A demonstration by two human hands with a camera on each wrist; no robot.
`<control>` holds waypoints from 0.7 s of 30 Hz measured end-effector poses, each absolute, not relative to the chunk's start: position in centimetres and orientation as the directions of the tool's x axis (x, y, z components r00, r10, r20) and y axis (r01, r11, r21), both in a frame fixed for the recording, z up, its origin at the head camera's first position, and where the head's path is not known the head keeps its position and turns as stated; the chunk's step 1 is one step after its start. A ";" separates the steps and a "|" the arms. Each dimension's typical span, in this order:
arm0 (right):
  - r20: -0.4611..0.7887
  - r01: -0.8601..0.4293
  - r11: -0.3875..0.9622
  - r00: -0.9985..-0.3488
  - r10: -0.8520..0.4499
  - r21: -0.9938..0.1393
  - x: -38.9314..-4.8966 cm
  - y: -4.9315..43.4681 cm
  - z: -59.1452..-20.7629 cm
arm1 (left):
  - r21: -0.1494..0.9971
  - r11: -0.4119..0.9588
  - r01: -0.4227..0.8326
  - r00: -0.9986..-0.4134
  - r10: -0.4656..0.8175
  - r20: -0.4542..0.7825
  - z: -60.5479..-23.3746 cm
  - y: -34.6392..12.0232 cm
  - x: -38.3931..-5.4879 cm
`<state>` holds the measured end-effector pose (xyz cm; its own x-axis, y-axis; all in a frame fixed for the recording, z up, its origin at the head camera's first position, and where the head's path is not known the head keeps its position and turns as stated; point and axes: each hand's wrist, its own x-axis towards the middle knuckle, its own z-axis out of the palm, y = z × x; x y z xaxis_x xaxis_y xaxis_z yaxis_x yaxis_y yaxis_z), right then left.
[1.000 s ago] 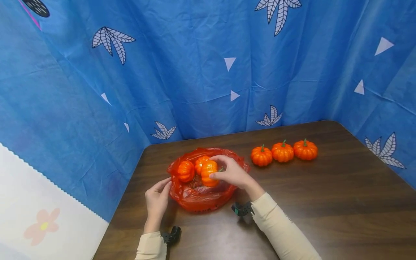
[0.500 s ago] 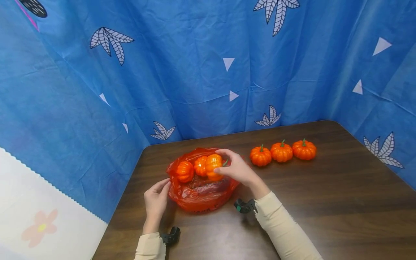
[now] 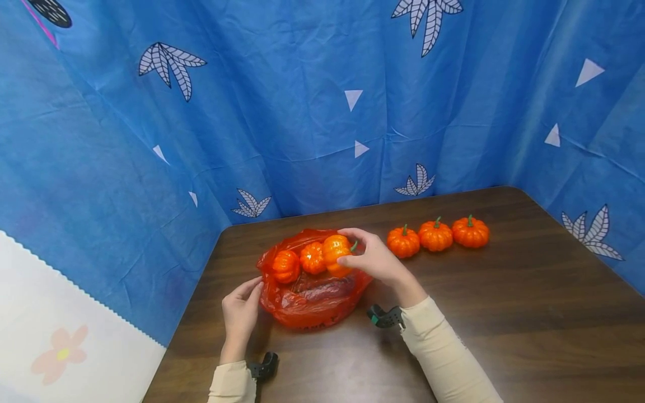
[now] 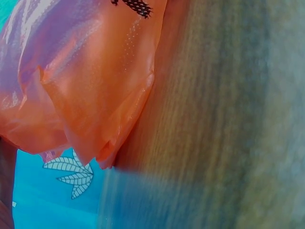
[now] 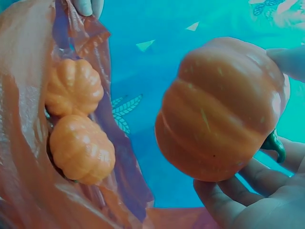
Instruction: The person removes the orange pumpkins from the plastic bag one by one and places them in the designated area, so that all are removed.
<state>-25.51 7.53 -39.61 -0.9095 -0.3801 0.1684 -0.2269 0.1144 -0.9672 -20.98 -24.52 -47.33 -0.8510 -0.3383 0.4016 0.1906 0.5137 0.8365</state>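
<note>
My right hand (image 3: 378, 262) grips a shiny orange toy pumpkin (image 3: 335, 253) by its sides, its green stem turned toward the palm. Thumb and fingers are spread round the pumpkin (image 5: 219, 112) in the right wrist view. It is held over the right part of a thin red plastic bag (image 3: 307, 313) whose mouth lies wide on the table. Inside sit two more pumpkins, one on the left (image 3: 285, 267) and one in the middle (image 3: 313, 258). At the left rim, my left hand (image 3: 239, 313) pinches the bag's edge. The left wrist view shows only the bag's side (image 4: 105, 90).
Three pumpkins, among them a middle one (image 3: 435, 235), stand in a row on the brown wooden table (image 3: 504, 313), right of the bag. A blue patterned curtain (image 3: 312, 123) hangs behind the table. Dark wrist straps (image 3: 385, 317) jut out below both wrists.
My right hand has moved the held pumpkin to the right and slightly farther back, away from the two in the bag. The left hand stays at the bag's rim.
</note>
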 end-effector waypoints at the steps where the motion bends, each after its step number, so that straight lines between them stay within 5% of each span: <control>1: 0.173 -0.232 0.114 -0.908 -0.382 -0.966 -25.5 7.6 -39.6 | 0.836 0.515 0.190 -0.850 -0.340 0.402 -47.3 -24.5 -21.0; 21: 0.156 -0.218 0.118 -0.906 -0.393 -0.969 -25.3 10.9 -38.7 | 0.839 0.513 0.182 -0.857 -0.335 0.391 -47.5 -24.6 -21.0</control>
